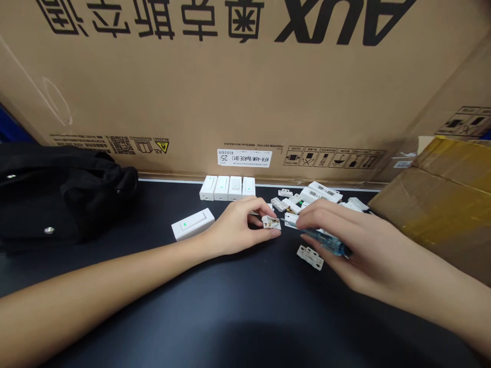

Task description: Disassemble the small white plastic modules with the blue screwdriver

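Observation:
Between the thumb and fingers of my left hand [240, 225] is a small white switch base [271, 223] with brass-coloured metal parts inside. My right hand [353, 237] grips a screwdriver [326, 242] with a translucent blue handle, its thin tip pointing left, close to the switch base; I cannot tell whether they touch. Below the screwdriver a loose white plastic part [310, 257] lies on the dark tabletop. Behind both hands are several white switch pieces [279, 204], partly hidden by my right hand. A white switch [193, 224] with a green mark lies beside my left wrist.
Several white switches [235, 188] stand in a row against a large cardboard carton [245, 92] at the back. A black bag [57, 199] lies at the left. A smaller taped cardboard box [441, 199] stands at the right. The dark table [215, 312] stretches toward me.

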`<state>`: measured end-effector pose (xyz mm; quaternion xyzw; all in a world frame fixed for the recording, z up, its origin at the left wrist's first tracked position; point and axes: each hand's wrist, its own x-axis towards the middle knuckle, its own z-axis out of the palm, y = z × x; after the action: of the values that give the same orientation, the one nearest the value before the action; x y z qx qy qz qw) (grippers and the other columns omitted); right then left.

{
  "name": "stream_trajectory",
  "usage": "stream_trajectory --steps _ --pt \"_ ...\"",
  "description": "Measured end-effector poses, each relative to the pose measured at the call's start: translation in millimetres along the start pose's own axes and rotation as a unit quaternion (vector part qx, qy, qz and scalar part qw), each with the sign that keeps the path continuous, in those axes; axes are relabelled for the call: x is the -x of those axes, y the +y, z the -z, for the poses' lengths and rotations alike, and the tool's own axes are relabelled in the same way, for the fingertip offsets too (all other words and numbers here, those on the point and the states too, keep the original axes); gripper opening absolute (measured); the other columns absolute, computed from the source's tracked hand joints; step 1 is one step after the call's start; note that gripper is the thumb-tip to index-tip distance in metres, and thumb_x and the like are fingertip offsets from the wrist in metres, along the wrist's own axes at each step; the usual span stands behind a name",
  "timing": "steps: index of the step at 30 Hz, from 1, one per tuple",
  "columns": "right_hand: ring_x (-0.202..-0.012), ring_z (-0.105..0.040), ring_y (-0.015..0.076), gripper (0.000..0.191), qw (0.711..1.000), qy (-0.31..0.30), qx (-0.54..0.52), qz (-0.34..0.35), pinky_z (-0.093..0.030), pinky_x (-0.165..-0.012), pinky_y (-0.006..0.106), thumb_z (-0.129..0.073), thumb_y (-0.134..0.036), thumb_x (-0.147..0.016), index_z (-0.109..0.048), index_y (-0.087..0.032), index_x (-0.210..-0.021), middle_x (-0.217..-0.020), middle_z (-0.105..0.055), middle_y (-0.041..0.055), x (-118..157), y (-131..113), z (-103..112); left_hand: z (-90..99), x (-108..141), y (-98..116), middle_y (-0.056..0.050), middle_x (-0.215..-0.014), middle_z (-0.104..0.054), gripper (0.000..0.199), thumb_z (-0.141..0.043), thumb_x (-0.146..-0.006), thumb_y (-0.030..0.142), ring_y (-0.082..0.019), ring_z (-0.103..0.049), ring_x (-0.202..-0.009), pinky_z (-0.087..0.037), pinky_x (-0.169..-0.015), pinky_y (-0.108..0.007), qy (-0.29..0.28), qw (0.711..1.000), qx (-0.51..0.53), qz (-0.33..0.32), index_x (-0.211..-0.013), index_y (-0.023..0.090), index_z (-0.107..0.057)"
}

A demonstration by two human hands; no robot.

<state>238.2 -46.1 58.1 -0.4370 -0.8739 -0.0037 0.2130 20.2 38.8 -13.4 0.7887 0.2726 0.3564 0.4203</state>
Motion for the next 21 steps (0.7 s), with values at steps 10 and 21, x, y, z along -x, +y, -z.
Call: stream_trajectory --steps 10,21 --pt "-0.087 -0.070 0.0219 0.022 0.988 0.107 -0.090 -0.061 -0.057 -0.069 0.032 -0.067 -0.030 -0.087 -0.050 -0.027 -0.101 -0.100 -0.069 0.0039 -3 -15 6 1.4 3 -1 -0.001 -0.091 -0.063 0.016 -0.067 -0.076 0.013 -0.010 -0.059 -0.075 -0.053 -0.071 -0.025 0.030 0.999 -0.022 0.007 -0.086 0.017 -0.056" --pt "-0.086 -0.070 0.0219 0.015 0.989 0.122 -0.051 -0.063 -0.055 -0.069 0.033 -0.062 -0.030 -0.090 -0.049 -0.027 -0.095 -0.098 -0.070 0.0035 -4 -16 3 0.3 1 1 0.000 -0.087 -0.057 0.016 -0.070 -0.076 0.019 -0.009 -0.055 -0.074 -0.050 -0.066 -0.023 0.040 0.998 -0.039 0.016 -0.086 0.017 -0.057"
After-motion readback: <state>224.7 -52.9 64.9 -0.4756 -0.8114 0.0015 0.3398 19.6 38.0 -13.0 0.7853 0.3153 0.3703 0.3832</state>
